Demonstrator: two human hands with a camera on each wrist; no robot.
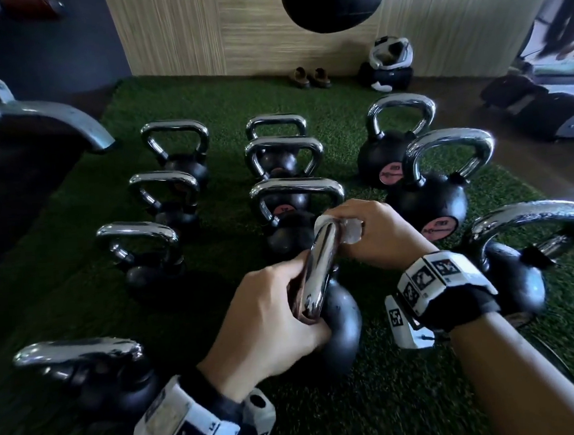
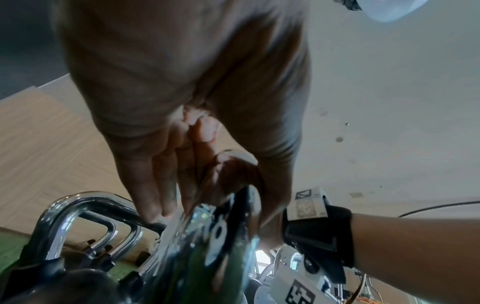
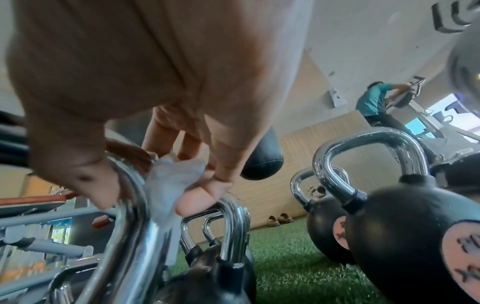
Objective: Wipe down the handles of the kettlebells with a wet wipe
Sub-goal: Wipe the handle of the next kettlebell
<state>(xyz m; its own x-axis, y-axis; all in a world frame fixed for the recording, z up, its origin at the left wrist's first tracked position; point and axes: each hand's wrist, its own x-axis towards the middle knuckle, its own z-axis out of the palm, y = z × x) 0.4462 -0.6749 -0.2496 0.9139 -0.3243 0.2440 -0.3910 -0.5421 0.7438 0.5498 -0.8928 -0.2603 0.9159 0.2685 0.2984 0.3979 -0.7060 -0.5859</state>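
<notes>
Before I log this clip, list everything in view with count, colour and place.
kettlebells: eleven, black with chrome handles, three rows on the mat
handle: one, chrome, on the near middle kettlebell, held at both ends
wipe: one, white, wrapped on the handle's far end
mat: one, green turf, on the floor
punching bag: one, black, hanging at top centre
shoes: one pair, brown, by the far wall
bag: one, black and white, right of the shoes
exercise machine: one, grey and black, far right
left hand: grips the handle's near end
right hand: holds the wipe around the handle
</notes>
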